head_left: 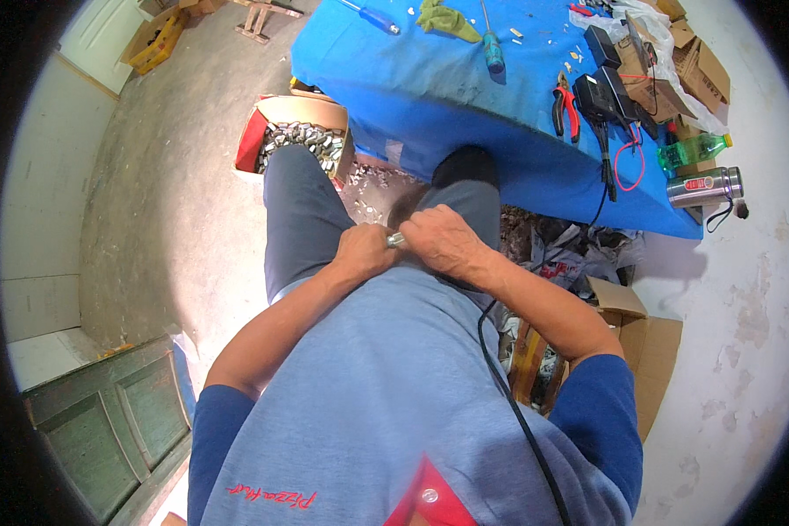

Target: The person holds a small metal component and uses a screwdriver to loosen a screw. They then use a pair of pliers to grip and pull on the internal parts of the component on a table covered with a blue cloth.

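Observation:
My left hand (365, 251) and my right hand (444, 240) meet in front of my waist, above my lap. Both are closed, with fingers curled inward. A small silvery metal piece (396, 239) shows between them, gripped from either side; most of it is hidden by the fingers, so its exact kind cannot be made out. Beyond my left knee stands a cardboard box (241, 159) heaped with many small metal pieces (311, 142) of similar sheen.
A blue-covered table (394, 88) ahead holds screwdrivers (493, 54), a green cloth (447, 19), red-handled pliers (565, 110), black power adapters (598, 95), a green bottle (693, 152) and a steel flask (706, 187). An open carton (657, 368) stands right. A black cable (513, 399) crosses my shirt.

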A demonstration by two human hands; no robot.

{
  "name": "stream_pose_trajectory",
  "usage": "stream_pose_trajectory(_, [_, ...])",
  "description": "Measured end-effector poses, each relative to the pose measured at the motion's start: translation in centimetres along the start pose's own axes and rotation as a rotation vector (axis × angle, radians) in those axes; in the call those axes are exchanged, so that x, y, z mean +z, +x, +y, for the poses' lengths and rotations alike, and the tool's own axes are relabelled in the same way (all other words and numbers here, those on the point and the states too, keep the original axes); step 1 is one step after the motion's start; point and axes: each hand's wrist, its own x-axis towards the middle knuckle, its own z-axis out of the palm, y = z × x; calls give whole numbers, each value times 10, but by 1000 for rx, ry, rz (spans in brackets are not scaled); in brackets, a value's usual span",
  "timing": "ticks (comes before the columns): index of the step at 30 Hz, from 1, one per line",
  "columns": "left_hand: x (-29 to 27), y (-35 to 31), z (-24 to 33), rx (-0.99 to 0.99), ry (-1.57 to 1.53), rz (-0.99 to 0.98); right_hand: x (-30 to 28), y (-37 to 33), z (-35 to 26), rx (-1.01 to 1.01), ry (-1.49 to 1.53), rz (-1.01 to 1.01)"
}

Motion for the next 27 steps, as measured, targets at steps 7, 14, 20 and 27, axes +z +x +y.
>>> stream_pose_trajectory(7, [10,-1,-6,106,63,91,-9,18,1,252,151,-504])
stream_pose_trajectory(14, [11,-6,-15,146,27,205,22,-1,-1,232,316,-130])
stream_pose_trajectory(20, [9,-7,-20,240,-30,270,40,-9,-12,229,376,63])
stream_pose_trajectory(27, [5,-12,-23,220,-231,325,51,-2,-21,238,457,219])
